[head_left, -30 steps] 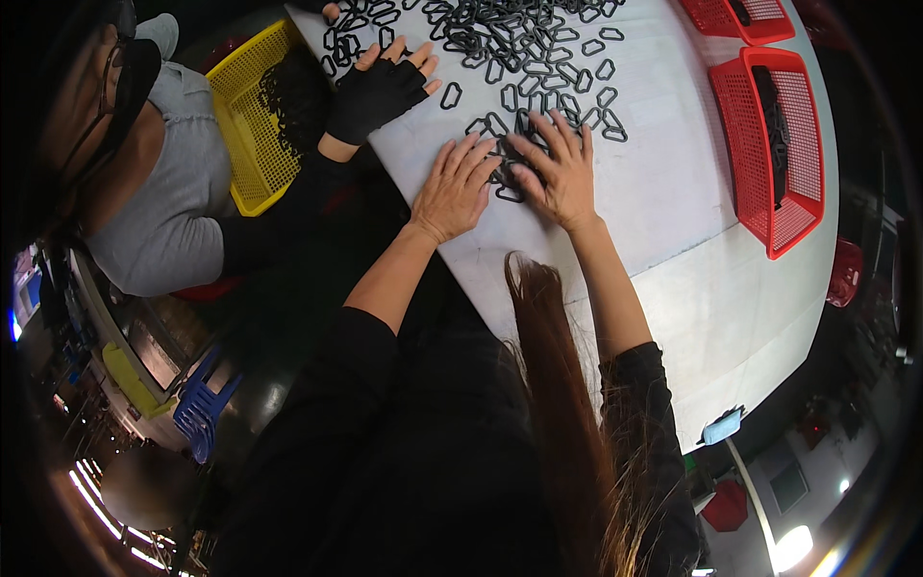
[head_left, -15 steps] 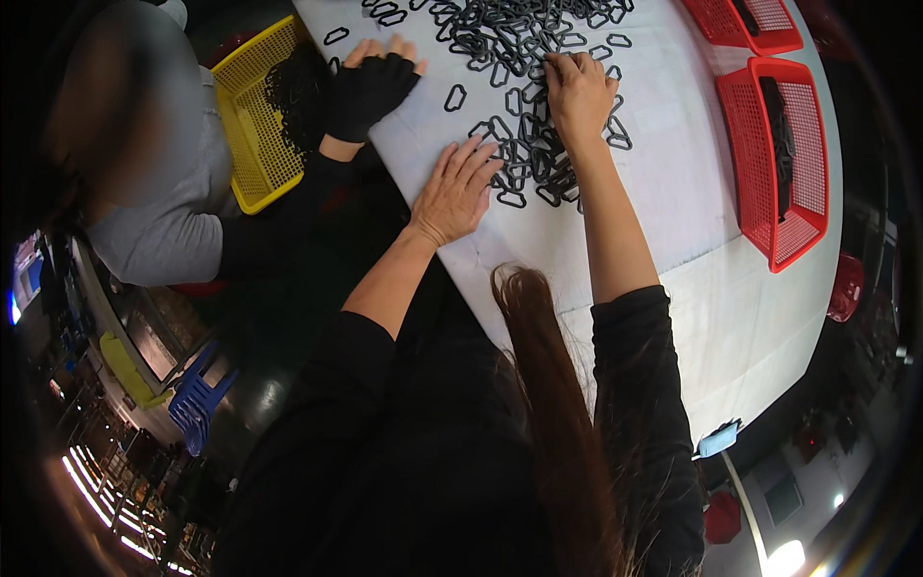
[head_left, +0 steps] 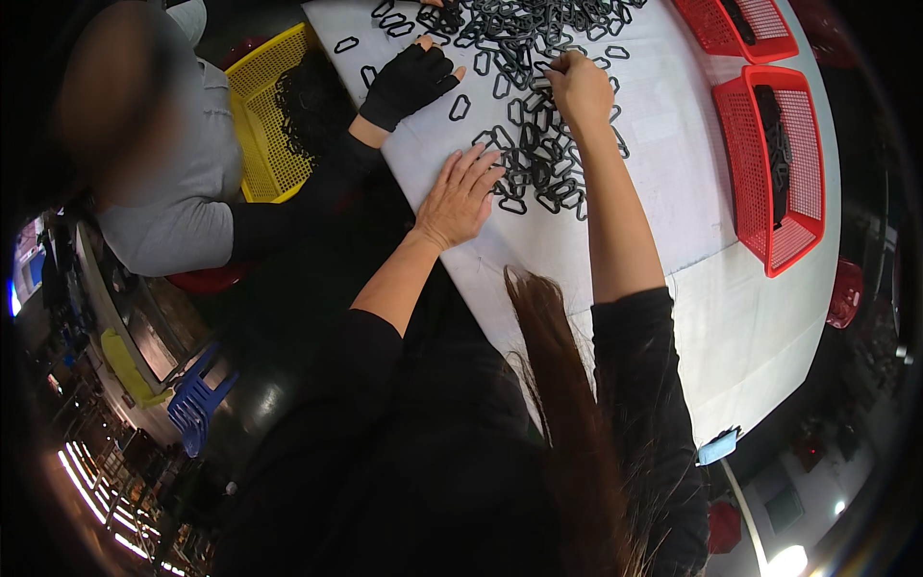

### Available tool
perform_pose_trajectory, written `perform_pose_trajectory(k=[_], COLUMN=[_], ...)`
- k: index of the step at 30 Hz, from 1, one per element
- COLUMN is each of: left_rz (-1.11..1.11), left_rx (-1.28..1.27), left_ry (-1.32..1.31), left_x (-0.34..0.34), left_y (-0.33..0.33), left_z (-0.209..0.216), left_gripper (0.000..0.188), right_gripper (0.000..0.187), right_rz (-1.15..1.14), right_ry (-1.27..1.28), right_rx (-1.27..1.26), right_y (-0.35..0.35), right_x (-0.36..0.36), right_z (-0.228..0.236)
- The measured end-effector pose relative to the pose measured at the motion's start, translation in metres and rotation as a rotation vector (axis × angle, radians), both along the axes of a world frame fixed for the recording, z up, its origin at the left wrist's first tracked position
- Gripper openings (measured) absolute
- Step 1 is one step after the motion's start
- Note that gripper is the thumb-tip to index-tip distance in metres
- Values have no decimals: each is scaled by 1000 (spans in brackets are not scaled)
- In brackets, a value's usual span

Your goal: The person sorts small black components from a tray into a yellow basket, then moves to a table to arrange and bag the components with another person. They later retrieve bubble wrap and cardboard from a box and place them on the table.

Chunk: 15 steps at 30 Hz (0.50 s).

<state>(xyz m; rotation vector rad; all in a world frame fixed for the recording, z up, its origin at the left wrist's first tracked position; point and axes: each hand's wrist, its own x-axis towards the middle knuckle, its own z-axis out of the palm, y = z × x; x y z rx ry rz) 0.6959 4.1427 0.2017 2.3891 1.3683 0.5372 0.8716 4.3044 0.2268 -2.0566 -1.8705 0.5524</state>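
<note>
Many black elongated loops, like flat links with angled ends, lie loosely on a white table. My left hand rests flat near the table's edge with its fingers stretched out, fingertips touching the nearest loops. Over the right side of the loops is my right hand, its fingers bent and drawn together at the larger heap. What those fingers hold, if anything, is hidden by the hand.
On the left a co-worker's hand in a black fingerless glove lies over the table edge. Beside that person stands a yellow basket with black pieces in it. Red baskets holding black loops stand at the table's right side.
My right hand has shifted only slightly at the heap, and my left hand stays almost in place. The co-worker's gloved hand has moved right, further over the table.
</note>
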Motion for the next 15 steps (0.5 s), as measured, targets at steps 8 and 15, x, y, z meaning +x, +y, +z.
perform_pose_trajectory(k=[8, 15], left_rz=[287, 112], left_rx=[-417, -807], left_ry=[-605, -665], left_x=[8, -1], left_y=[0, -24], left_z=[64, 181], left_gripper=[27, 33], right_gripper=[15, 15], right_rz=[-85, -22], right_ry=[752, 1020], right_rx=[-118, -131], right_y=[-117, -188], right_x=[12, -15], right_z=[106, 166])
